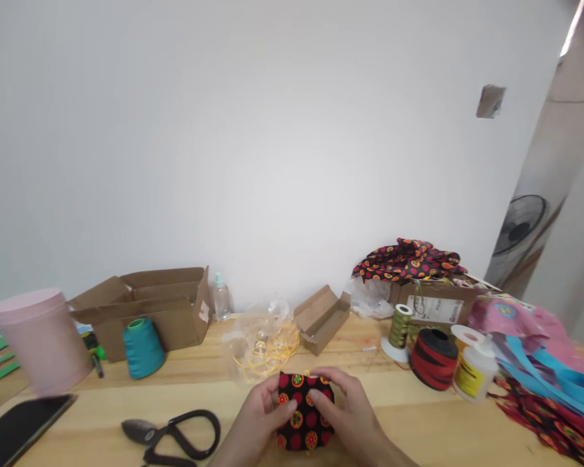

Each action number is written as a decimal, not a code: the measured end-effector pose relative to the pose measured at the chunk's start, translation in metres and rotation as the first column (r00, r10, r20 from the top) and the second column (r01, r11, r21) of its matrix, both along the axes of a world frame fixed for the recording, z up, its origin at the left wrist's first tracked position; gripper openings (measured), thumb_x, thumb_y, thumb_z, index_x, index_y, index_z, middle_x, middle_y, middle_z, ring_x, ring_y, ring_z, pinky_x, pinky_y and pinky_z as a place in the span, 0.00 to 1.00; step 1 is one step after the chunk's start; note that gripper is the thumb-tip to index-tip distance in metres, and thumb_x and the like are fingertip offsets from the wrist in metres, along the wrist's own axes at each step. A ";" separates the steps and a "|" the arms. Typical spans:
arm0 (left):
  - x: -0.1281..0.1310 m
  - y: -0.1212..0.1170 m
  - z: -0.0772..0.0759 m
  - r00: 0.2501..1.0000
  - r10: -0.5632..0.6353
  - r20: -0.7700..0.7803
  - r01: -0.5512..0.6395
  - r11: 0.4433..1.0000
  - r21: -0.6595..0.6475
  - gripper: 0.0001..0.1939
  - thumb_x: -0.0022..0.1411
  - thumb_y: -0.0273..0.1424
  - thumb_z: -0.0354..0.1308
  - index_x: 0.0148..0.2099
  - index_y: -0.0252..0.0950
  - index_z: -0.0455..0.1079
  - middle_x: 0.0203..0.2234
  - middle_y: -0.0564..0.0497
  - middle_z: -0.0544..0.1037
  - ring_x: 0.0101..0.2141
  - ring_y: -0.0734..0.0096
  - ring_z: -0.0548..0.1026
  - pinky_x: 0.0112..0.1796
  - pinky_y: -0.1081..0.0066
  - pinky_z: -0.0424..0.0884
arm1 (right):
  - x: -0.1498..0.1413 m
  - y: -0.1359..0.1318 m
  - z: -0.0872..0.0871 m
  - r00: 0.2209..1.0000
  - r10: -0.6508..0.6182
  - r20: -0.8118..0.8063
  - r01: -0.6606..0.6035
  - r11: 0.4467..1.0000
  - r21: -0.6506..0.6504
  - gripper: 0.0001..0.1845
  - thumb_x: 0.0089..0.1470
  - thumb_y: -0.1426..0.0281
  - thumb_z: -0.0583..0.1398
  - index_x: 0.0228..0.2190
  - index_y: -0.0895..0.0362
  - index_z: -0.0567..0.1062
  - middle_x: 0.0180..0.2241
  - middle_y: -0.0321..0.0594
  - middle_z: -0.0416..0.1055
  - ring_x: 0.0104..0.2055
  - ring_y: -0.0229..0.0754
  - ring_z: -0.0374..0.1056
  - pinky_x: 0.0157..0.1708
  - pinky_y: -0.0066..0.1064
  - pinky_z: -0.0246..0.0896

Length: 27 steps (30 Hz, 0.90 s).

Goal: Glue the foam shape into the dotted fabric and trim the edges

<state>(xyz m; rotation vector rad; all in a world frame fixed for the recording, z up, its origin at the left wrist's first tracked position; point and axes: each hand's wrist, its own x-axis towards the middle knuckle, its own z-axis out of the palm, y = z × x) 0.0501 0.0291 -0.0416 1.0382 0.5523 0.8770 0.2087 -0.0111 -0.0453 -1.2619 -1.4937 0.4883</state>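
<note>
**Black printed fabric piece held in both hands at the table's near edge**

Black cloth with red and orange dots, a small fabric piece (pixel 304 415), sits low in the middle of the view, just above the wooden table (pixel 418 428). The left hand (pixel 255 421) closes on its left side, thumb on the front. The right hand (pixel 348 412) grips the right side, fingers curled over the top edge, where a bit of yellow cord shows.

Judging by its neat rounded outline, the piece looks largely shaped; whether any edge stays unfinished cannot be told.

Just left lie black scissors (pixel 175 434); behind, a tangle of yellow cord (pixel 267 353) in clear plastic. A teal thread cone (pixel 143 348) stands further left.

Both wrists are cut off by the frame, and the piece's back is hidden.
</note>
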 end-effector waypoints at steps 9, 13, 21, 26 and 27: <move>-0.001 0.005 -0.001 0.993 -0.052 -0.104 0.054 0.999 0.009 0.12 0.44 0.29 0.64 0.34 0.31 0.74 0.26 0.44 0.80 0.28 0.64 0.76 0.34 0.67 0.68 | -0.006 0.002 -0.004 0.945 0.091 -0.314 -0.139 0.981 -0.135 0.12 0.40 0.64 0.63 0.18 0.61 0.75 0.18 0.36 0.67 0.22 0.38 0.63 0.22 0.26 0.59; -0.003 0.005 -0.001 0.993 -0.033 -0.114 0.033 0.999 0.002 0.12 0.44 0.30 0.64 0.34 0.30 0.74 0.26 0.43 0.80 0.27 0.62 0.76 0.33 0.66 0.68 | -0.005 0.003 -0.004 0.940 0.162 -0.300 -0.192 0.979 -0.073 0.13 0.42 0.62 0.62 0.20 0.60 0.77 0.18 0.36 0.68 0.22 0.37 0.64 0.21 0.26 0.59; -0.011 0.006 0.006 0.991 0.133 0.033 -0.117 0.950 -0.291 0.25 0.54 0.44 0.51 0.52 0.39 0.59 0.47 0.46 0.71 0.49 0.66 0.66 0.49 0.66 0.58 | 0.010 -0.007 0.012 0.998 0.042 0.054 -0.058 0.939 0.340 0.08 0.47 0.75 0.59 0.31 0.56 0.78 0.22 0.40 0.71 0.25 0.39 0.63 0.25 0.30 0.55; -0.013 0.001 0.018 0.937 -0.262 0.230 0.346 0.784 -0.516 0.37 0.53 0.51 0.44 0.48 0.19 0.63 0.37 0.33 0.75 0.37 0.56 0.73 0.43 0.61 0.63 | 0.014 -0.008 0.014 0.877 -0.081 0.474 -0.222 0.805 0.549 0.12 0.45 0.78 0.59 0.34 0.54 0.75 0.26 0.37 0.75 0.25 0.38 0.61 0.25 0.31 0.47; -0.012 0.001 0.019 0.938 -0.259 0.228 0.342 0.793 -0.505 0.34 0.55 0.48 0.45 0.46 0.19 0.64 0.35 0.34 0.76 0.35 0.58 0.74 0.42 0.62 0.64 | 0.012 -0.008 0.014 0.812 -0.125 0.570 -0.271 0.784 0.558 0.10 0.46 0.77 0.59 0.34 0.55 0.74 0.26 0.37 0.75 0.25 0.37 0.61 0.25 0.31 0.47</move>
